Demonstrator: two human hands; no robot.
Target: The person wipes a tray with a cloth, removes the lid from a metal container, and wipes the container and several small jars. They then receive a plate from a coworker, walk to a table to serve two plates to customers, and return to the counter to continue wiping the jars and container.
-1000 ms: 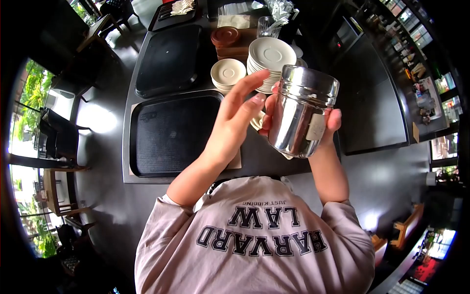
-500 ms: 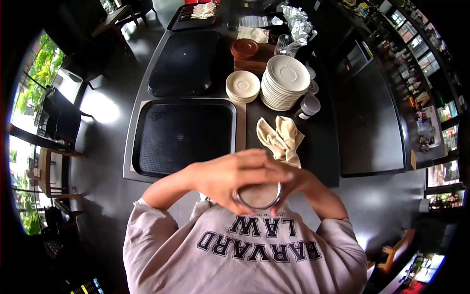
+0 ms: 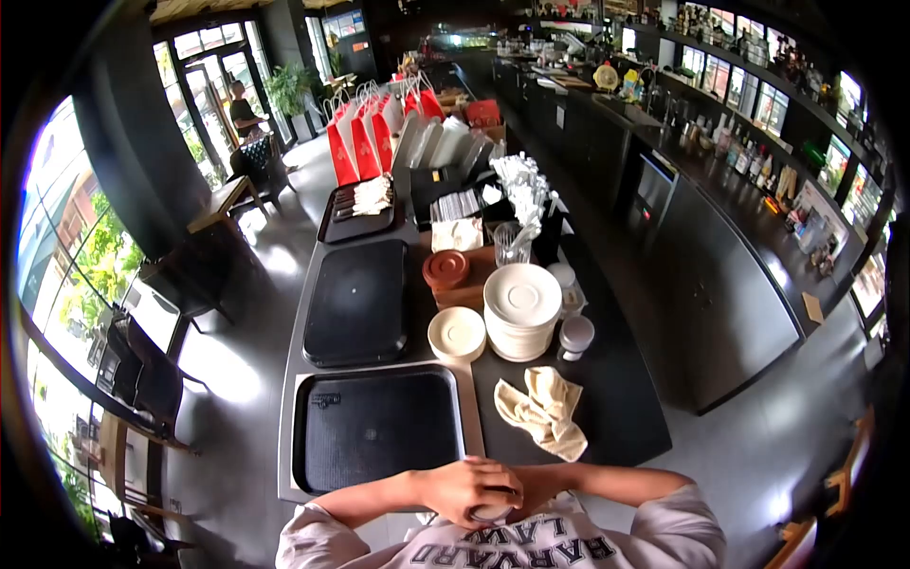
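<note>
My left hand (image 3: pixel 466 493) is closed over the top of a small round container (image 3: pixel 490 513), held close to the shirt at the bottom of the view. Behind it, my right hand (image 3: pixel 538 488) is partly hidden by the left one and sits against the same container; its fingers do not show. Beyond my left forearm lies a black tray (image 3: pixel 374 431) on the counter. A crumpled cream cloth (image 3: pixel 540 412) rests just past my right wrist. Farther off stand a tall stack of white plates (image 3: pixel 523 296) and a lower stack of saucers (image 3: pixel 457 334).
A second black tray (image 3: pixel 355 303) lies behind the first. Lidded jars (image 3: pixel 575 335), a brown lid (image 3: pixel 446 269), clear glasses (image 3: pixel 513 244), a cutlery tray (image 3: pixel 353 228) and red bags (image 3: pixel 355 142) stand farther back. A person (image 3: pixel 243 112) is near the windows.
The head view has tilted up, showing more of the counter's far end. Both hands, with the container, now appear lower in view, and the container is more covered by the fingers.
</note>
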